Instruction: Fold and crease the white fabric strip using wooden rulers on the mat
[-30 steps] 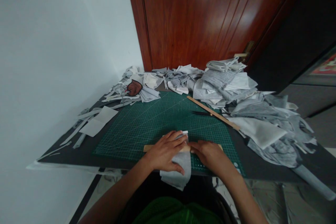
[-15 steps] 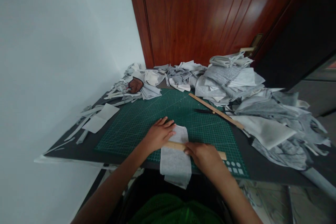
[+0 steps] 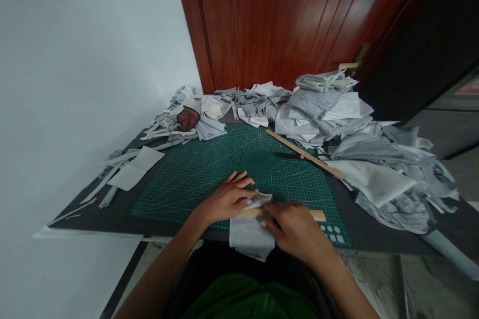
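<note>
A strip of pale grey cloth [image 3: 251, 237] lies near the table's front edge, its near end drooping over that edge. Across it runs a wooden ruler [image 3: 318, 216], partly hidden by both hands. My left hand [image 3: 226, 199] rests flat with fingers spread, touching the cloth's far part and the ruler's left end. At the cloth's right side, my right hand [image 3: 295, 227] has its fingers closed on the ruler, with the thumb over the cloth. Under them lies a green cutting mat [image 3: 187, 179].
A second wooden ruler [image 3: 299, 150] lies slanted over dark scissors [image 3: 286, 155]. Heaped grey cloth [image 3: 325, 109] fills the right and back of the table. Scraps, a brown mesh piece [image 3: 187, 118] and white sheets [image 3: 136, 167] lie left. Behind stands a wooden door [image 3: 284, 25].
The cloth beyond the ruler now shows shorter, its far edge drawn nearer to the ruler. My left hand has come slightly nearer. The whole view has shifted a little.
</note>
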### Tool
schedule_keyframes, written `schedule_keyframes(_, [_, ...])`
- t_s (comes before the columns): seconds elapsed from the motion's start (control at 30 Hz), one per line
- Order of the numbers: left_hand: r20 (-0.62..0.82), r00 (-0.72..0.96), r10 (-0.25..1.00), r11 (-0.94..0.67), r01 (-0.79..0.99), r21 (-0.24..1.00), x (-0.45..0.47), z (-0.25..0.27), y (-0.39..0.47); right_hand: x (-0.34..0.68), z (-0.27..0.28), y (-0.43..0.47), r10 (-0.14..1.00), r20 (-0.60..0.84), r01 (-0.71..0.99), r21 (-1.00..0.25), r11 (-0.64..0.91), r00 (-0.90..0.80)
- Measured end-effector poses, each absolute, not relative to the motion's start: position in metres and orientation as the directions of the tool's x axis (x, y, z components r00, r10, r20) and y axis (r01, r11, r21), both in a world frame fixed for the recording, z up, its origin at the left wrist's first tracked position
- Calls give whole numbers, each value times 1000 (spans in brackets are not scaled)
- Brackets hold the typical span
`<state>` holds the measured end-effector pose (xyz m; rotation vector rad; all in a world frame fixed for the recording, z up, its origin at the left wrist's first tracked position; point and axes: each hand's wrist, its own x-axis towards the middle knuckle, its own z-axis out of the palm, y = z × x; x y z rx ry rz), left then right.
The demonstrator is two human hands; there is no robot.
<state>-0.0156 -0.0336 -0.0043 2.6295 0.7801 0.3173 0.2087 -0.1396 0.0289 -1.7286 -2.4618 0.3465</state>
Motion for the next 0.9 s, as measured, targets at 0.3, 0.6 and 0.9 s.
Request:
schedule_keyframes(0.3, [107,713,693,-705,639,308,-2,-16,-13,192,11,-133,957,-50,952,-131,278,-287])
schedule_keyframes(0.6, [172,748,641,-756,576,311,-7,-16,-7,202,-3,-114,965,95,968,-38,247,-243])
schedule_keyframes(0.9, [158,777,610,-792,587,169,-3,-9,-44,209,14,-129,979,-40,971,-147,190,-198])
